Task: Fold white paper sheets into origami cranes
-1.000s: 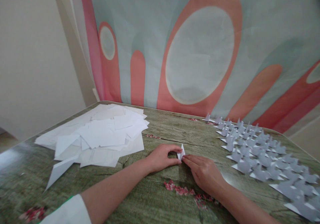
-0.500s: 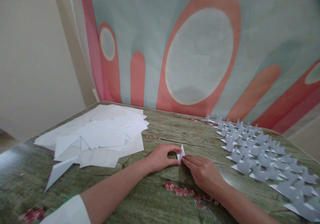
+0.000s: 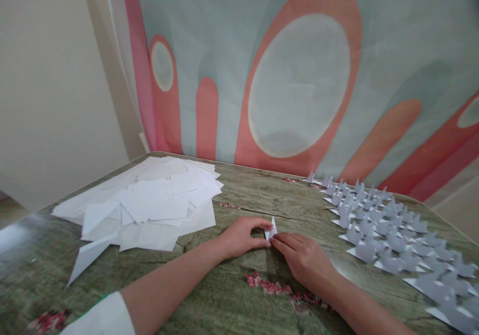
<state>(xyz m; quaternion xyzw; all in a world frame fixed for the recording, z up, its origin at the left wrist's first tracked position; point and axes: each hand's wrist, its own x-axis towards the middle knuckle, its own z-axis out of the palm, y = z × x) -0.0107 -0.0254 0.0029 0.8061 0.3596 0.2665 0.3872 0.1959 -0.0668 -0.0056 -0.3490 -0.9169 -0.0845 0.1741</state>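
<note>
On the green-brown wood-grain table (image 3: 258, 195), head view: a small, pointed piece of folded white paper (image 3: 273, 228) stands between both hands, its long axis running away from the wearer. The left hand (image 3: 239, 236) curves thumb and forefinger into a C, tips holding the piece's left side. The right hand (image 3: 305, 255), equally near, lays its fingertips against the lower right edge; whether they pinch cannot be told.

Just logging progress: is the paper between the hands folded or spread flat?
Folded. The small white paper between the left hand and right hand shows a narrow, compact shape with a pointed tip.
</note>
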